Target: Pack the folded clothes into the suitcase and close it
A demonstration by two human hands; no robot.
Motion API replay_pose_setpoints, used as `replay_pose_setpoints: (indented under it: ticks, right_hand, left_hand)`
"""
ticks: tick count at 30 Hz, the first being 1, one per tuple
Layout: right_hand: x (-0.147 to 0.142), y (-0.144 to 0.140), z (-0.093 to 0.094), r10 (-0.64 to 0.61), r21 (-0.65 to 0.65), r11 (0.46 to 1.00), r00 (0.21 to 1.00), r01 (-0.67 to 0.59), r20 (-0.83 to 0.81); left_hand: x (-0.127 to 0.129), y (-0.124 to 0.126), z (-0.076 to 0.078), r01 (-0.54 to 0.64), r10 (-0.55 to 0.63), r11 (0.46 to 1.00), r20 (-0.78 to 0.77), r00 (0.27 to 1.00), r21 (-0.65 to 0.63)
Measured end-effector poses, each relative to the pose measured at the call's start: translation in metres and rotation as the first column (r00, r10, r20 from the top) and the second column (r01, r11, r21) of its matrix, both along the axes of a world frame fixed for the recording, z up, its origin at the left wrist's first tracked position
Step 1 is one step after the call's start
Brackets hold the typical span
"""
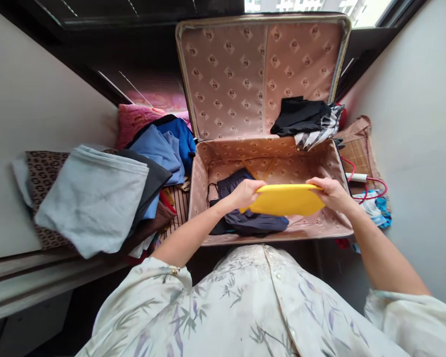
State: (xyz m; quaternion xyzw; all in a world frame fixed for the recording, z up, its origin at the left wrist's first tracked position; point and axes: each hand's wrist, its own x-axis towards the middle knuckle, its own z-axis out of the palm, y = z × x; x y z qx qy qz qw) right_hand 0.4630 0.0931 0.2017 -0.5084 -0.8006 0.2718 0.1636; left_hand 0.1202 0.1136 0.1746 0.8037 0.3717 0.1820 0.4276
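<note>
A flat yellow case (pixel 287 200) is held level over the open suitcase (pixel 330 225). My left hand (pixel 245 192) grips its left end and my right hand (pixel 332 193) grips its right end. Beneath the yellow case, dark navy folded clothing (pixel 252 222) lies on the suitcase floor. The suitcase has a pink patterned lining, and its lid (pixel 241 74) stands upright at the back.
A pile of folded clothes (pixel 96 198) in grey, blue and pink sits to the left of the suitcase. Black and striped garments (pixel 306 121) hang over the suitcase's back right edge. A red cord and blue items (pixel 371 198) lie on the right. White walls close in both sides.
</note>
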Motion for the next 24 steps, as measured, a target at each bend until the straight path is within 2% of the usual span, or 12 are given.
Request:
replay_pose_setpoints:
  ticks: [3,5,6,7,9,11,13,16,18,20,24]
  right_hand:
    - [0.029,0.010,0.004,0.005,0.147,0.989,0.987,-0.029,0.160]
    - [0.049,0.007,-0.005,0.020,0.167,0.983,0.943,-0.080,0.332]
    - [0.058,0.002,-0.014,0.034,0.139,0.985,0.905,-0.102,0.424]
    - [0.065,-0.003,-0.027,0.061,0.079,0.990,0.858,-0.118,0.510]
    - [0.073,-0.017,-0.061,0.175,-0.124,0.984,0.753,-0.125,0.635]
    - [0.074,-0.032,-0.101,0.329,-0.357,0.929,0.671,-0.101,0.665]
    - [0.074,-0.045,-0.139,0.439,-0.514,0.855,0.632,-0.074,0.639]
    - [0.076,-0.057,-0.181,0.496,-0.604,0.796,0.617,-0.042,0.611]
    - [0.082,-0.059,-0.198,0.513,-0.636,0.771,0.613,-0.022,0.601]
    - [0.089,-0.058,-0.208,0.525,-0.663,0.749,0.619,-0.010,0.584]
    - [0.092,-0.056,-0.221,0.517,-0.692,0.721,0.677,-0.015,0.524]
  left_hand:
    - [0.032,0.008,-0.003,-0.021,0.026,0.992,-0.036,0.999,0.125]
    - [0.058,-0.001,-0.019,-0.019,0.037,0.985,-0.106,0.994,0.171]
    - [0.072,-0.009,-0.031,0.000,0.030,0.984,-0.160,0.987,0.179]
    - [0.085,-0.017,-0.047,0.036,0.003,0.984,-0.222,0.975,0.174]
    - [0.112,-0.034,-0.085,0.162,-0.112,0.980,-0.349,0.930,0.116]
    - [0.135,-0.048,-0.125,0.305,-0.273,0.952,-0.444,0.853,0.001]
    - [0.153,-0.059,-0.160,0.388,-0.390,0.915,-0.488,0.781,-0.111]
    - [0.168,-0.071,-0.197,0.388,-0.433,0.900,-0.518,0.737,-0.199]
    - [0.173,-0.077,-0.209,0.370,-0.435,0.900,-0.534,0.725,-0.231]
    - [0.178,-0.082,-0.215,0.376,-0.460,0.888,-0.528,0.714,-0.264]
    - [0.187,-0.084,-0.209,0.455,-0.574,0.819,-0.483,0.661,-0.350]
